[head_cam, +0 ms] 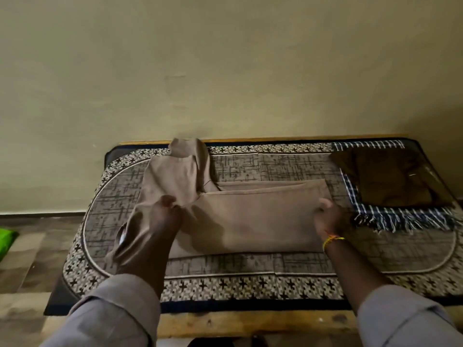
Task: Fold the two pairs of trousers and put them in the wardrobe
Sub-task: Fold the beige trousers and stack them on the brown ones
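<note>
Light brown trousers lie across a patterned mat on a low wooden table, legs folded over toward the right, waist end bunched at the left and back. My left hand pinches the cloth near the crotch seam. At the right end of the folded legs my right hand grips the fabric edge. A second pair of trousers, dark brown, sits folded at the back right on a checked cloth.
The blue-and-white checked cloth with fringe lies under the dark pair at the right. A plain wall rises directly behind the table. A wooden table edge runs along the front. Something green lies on the floor, far left.
</note>
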